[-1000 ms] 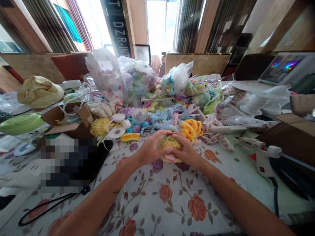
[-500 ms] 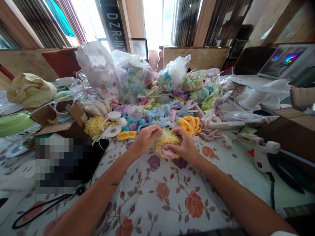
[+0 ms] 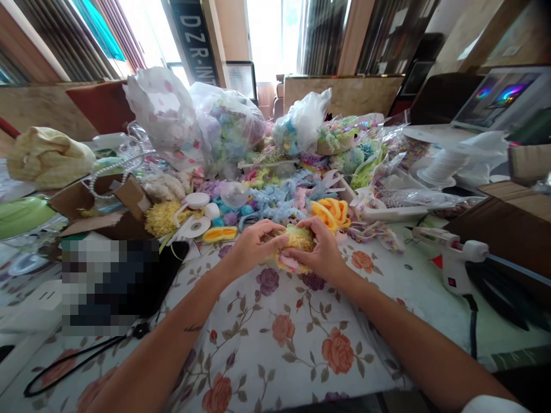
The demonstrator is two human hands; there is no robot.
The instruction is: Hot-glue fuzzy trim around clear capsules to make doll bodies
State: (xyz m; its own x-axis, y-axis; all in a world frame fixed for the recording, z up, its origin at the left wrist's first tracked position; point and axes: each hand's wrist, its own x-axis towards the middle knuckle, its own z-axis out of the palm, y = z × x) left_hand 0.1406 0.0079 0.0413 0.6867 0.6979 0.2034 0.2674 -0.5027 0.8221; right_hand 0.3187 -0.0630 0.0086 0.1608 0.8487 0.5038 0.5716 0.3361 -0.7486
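Note:
Both hands grip a fluffy yellow craft piece [image 3: 300, 241] with a pale green top and a pink patch low on its front. My left hand [image 3: 257, 244] has its fingers and thumb pressed to the left side of it. From the right, my right hand [image 3: 321, 252] wraps it, thumb across the front and fingers over the top. Fingers hide parts of the piece. Just behind lie an orange-yellow bundle of fuzzy strips [image 3: 330, 213] and a small yellow-orange loop [image 3: 219, 234].
A floral tablecloth [image 3: 297, 344] covers the table. Yarn, ribbons and plastic bags [image 3: 228, 120] pile up at the back. To the right rests a glue gun [image 3: 456, 264]; at the left are a cardboard box [image 3: 107, 212], a black device [image 3: 172, 269] and a looped cord [image 3: 73, 367].
My left hand has moved from a pinch at the top edge to fingers and thumb closed around the left side of the yellow piece. The right hand keeps its hold.

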